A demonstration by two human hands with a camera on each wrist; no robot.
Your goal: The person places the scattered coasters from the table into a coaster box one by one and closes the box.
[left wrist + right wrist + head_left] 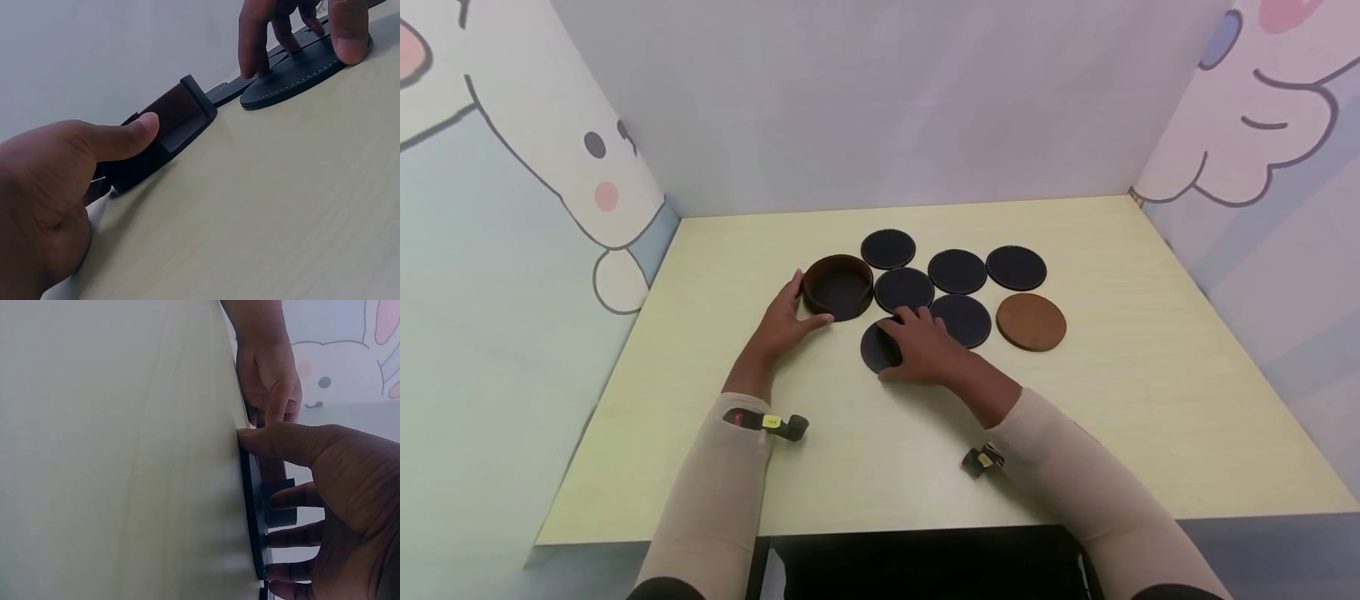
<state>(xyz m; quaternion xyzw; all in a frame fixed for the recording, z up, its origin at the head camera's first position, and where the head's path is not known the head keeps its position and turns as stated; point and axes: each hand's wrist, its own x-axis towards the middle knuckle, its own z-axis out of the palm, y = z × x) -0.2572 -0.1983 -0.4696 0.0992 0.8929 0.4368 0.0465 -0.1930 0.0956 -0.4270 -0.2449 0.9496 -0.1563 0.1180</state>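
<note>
A round dark brown coaster holder [839,267] with a notch in its wall stands on the table. My left hand [782,329] grips its left side, the thumb along the front wall as the left wrist view shows; the other fingers are mostly hidden behind it. To its right, a black round coaster [877,348] with pale edge stitching lies under my right hand [925,346]. The right thumb holds the coaster's near edge while the fingertips bear on its top, seen in the left wrist view. Part of this coaster is covered by the hand.
Several more black coasters [889,249] lie spread behind and right of my right hand, some nearly touching. A brown round disc [1032,322] lies at their right end. The pale wooden table [865,458] meets a wall [887,108] at the back.
</note>
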